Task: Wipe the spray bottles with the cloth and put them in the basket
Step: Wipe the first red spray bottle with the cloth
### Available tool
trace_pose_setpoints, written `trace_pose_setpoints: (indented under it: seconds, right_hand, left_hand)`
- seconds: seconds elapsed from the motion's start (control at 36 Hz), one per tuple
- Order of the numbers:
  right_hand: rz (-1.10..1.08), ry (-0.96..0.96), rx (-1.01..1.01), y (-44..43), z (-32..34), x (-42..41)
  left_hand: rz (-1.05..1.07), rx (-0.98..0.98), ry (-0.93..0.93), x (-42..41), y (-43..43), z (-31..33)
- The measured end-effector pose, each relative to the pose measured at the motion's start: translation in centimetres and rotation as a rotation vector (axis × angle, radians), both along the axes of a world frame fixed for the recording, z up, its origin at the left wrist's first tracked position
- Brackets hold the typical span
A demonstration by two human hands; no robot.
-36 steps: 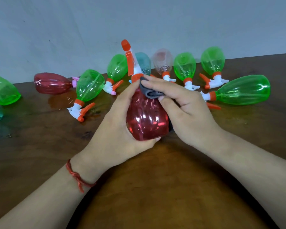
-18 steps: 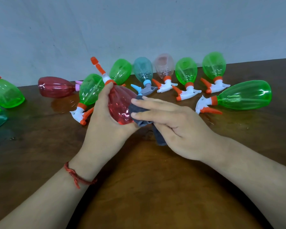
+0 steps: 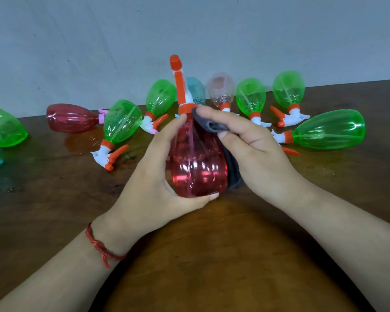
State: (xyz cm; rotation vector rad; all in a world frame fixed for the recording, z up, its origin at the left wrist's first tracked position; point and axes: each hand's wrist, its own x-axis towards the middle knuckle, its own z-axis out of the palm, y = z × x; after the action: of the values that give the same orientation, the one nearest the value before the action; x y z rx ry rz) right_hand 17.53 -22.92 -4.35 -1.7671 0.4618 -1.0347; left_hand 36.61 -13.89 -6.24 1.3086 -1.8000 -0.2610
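My left hand grips a red spray bottle above the middle of the wooden table, with its orange and white spray head pointing up and away. My right hand holds a dark grey cloth against the bottle's right side and neck, fingers laid over the cloth. No basket is in view.
Several more spray bottles lie along the table's far edge by the wall: green ones, a red one, a pale pink one and a teal one. More green bottles lie at far left. A wet patch shines near the red one.
The red bottle was tilted left and lowered half a second ago; now it is swung back, head pointing away, larger in view. My right hand with the cloth moved up to the neck.
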Motion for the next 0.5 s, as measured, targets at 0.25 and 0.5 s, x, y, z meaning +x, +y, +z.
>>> trace_pose_setpoints:
  seconds: [0.25,0.5]
  right_hand:
    - [-0.149,0.027,-0.128,-0.2,-0.4,0.0]
    - [-0.136,0.216,-0.492,0.1,-1.0,0.0]
  left_hand:
    - [-0.002,0.031,0.177,-0.6,-0.1,-0.4]
    - [0.181,0.056,0.424,0.5,-1.1,-0.3]
